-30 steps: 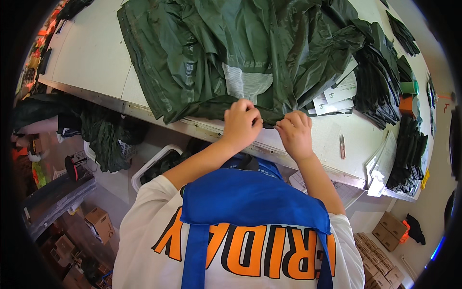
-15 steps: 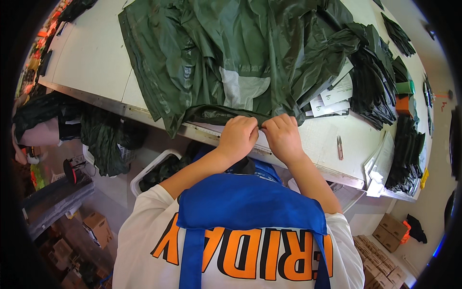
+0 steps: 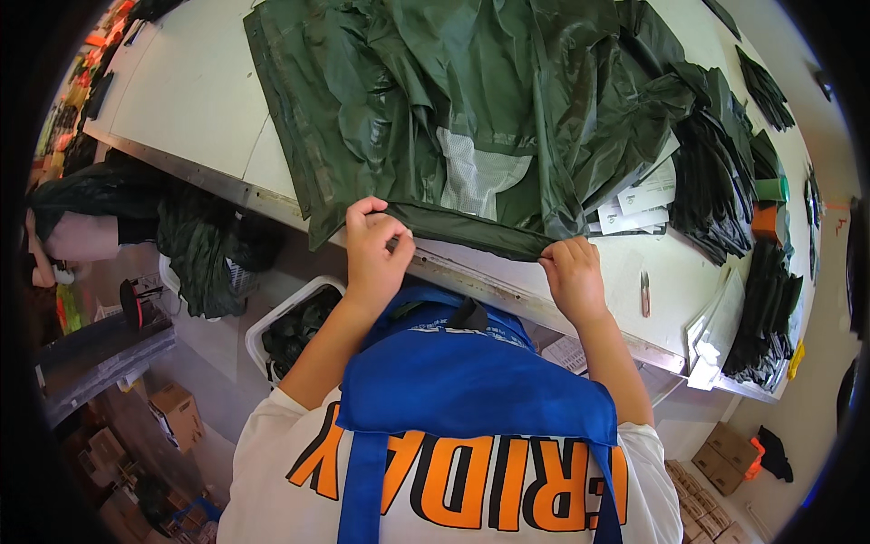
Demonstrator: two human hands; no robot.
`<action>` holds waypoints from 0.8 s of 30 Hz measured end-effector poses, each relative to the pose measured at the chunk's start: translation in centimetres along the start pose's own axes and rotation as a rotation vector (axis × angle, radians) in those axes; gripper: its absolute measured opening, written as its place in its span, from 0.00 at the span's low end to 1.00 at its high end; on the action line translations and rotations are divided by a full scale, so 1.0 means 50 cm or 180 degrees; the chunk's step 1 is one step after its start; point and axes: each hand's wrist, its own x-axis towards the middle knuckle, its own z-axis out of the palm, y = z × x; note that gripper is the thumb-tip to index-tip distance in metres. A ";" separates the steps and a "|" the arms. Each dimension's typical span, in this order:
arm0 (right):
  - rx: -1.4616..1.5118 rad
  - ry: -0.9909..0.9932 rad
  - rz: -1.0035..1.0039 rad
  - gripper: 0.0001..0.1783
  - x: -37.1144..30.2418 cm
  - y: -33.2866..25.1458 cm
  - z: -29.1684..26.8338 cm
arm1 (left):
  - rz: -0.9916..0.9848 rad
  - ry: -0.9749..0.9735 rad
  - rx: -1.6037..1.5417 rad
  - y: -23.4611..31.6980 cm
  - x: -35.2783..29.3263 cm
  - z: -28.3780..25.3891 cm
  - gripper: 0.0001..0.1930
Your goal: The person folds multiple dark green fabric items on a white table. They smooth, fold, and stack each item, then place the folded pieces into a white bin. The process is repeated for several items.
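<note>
A dark green rain jacket [image 3: 362, 109] with a shiny coated surface lies spread over the white table, a piece of white mesh [image 3: 480, 172] showing near its lower edge. Along the table's front edge runs the jacket's hem. My right hand [image 3: 577, 278] pinches the right end of this hem between thumb and fingertips. At the left end is my left hand [image 3: 376, 258], its fingers curled and the index fingertip laid over the fabric; its exact grip is partly hidden. Between both hands the hem strip stretches nearly straight.
Right of the jacket lie white printed papers [image 3: 634, 208], stacks of folded dark pieces [image 3: 711, 190] and small thread snips [image 3: 645, 295]. A white bin [image 3: 263, 331] of dark fabric stands below the table [image 3: 195, 100]. Another person [image 3: 82, 240] is at the far left, beside hanging green garments [image 3: 195, 245].
My hands were together at the middle of the hem; now they are apart, the left near its left end, the right at its right end. The hem strip lies flatter and straighter.
</note>
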 end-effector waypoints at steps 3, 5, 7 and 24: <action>-0.0074 -0.0117 0.0001 0.07 0.017 -0.009 -0.006 | -0.0103 0.0049 0.0200 0.005 0.000 0.007 0.05; -0.0140 -0.0238 -0.0067 0.07 0.033 -0.026 -0.010 | 0.0139 0.0125 0.0478 -0.010 0.010 0.008 0.05; -0.0156 -0.0346 -0.0107 0.08 0.040 -0.029 -0.009 | -0.0012 0.0066 0.0548 -0.001 0.017 -0.001 0.05; -0.1837 -0.2816 0.1210 0.10 0.033 0.096 -0.120 | -0.1229 -0.1056 0.1269 -0.158 0.035 -0.022 0.32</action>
